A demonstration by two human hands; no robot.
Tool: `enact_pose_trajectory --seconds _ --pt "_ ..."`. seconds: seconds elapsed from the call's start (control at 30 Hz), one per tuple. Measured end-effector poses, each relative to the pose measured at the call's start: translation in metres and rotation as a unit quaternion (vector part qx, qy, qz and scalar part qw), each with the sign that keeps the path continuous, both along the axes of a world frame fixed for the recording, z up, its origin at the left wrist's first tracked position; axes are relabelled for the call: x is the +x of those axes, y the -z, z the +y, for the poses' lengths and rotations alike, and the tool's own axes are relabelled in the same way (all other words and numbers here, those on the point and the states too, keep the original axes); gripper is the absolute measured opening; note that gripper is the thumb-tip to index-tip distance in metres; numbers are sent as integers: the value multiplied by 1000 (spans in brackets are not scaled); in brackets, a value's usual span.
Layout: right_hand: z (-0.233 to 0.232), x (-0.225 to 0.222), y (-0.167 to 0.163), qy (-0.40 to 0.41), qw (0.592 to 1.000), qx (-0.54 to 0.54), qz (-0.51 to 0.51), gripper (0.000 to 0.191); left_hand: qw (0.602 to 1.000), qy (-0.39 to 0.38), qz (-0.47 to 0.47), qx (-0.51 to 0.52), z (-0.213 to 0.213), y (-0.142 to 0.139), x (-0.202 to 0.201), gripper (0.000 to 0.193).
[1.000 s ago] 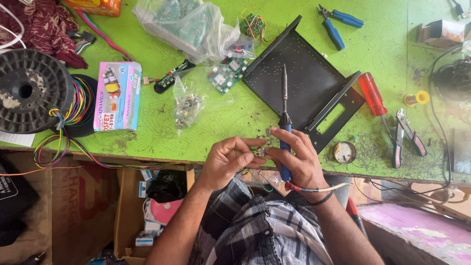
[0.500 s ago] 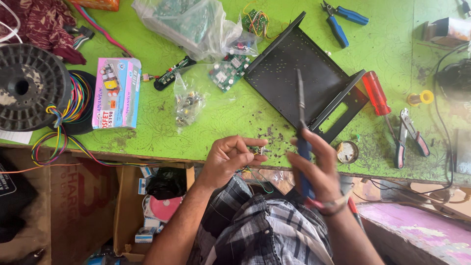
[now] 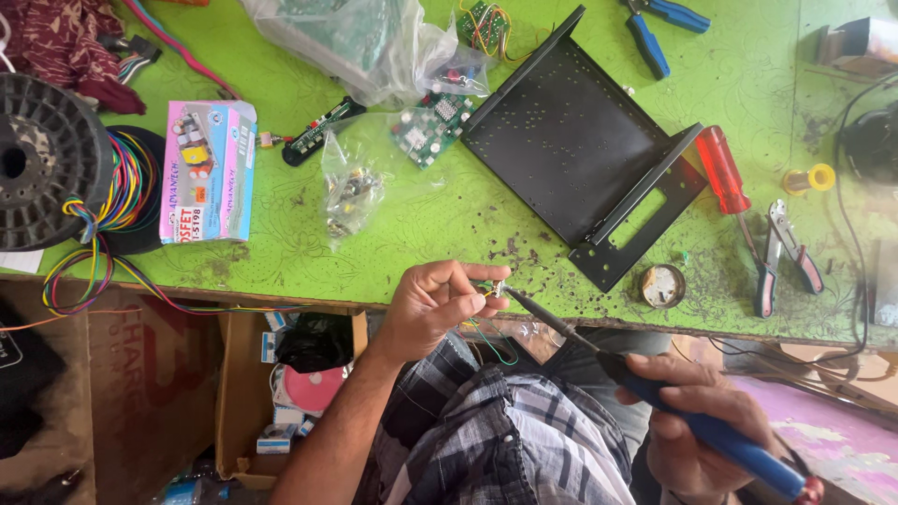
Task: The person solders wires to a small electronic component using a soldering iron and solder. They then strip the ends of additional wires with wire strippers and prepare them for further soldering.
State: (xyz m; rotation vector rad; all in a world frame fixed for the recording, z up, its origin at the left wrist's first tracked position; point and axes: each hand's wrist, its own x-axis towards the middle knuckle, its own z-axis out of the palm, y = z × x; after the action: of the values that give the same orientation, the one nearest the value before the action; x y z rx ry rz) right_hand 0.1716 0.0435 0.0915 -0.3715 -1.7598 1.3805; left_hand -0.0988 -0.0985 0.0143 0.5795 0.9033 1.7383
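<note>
At table edge | left hand (image 3: 432, 304) pinches small wired part (image 3: 488, 288) | right hand (image 3: 703, 421) grips blue soldering iron (image 3: 655, 402), tip touching part

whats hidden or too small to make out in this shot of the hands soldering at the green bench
- Small part in the left hand, head view: fingers cover most of it, too small to identify.
- Soldering iron: its handle end runs off the bottom right edge.
- Right hand: partly cut by the bottom edge.
- Clear bag contents: too small, blurred by plastic.
</note>
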Motion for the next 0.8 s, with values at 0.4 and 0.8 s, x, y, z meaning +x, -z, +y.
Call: enact_pose_trajectory --seconds 0.4,0.8 --pt "1 -16 -19 -60 995 84 -19 25 1000 -6 -3 3 0 -7 2 11" --pt "-1 -17 -25 -68 994 77 -35 23 1000 -7 12 -6 -1 -9 3 12"
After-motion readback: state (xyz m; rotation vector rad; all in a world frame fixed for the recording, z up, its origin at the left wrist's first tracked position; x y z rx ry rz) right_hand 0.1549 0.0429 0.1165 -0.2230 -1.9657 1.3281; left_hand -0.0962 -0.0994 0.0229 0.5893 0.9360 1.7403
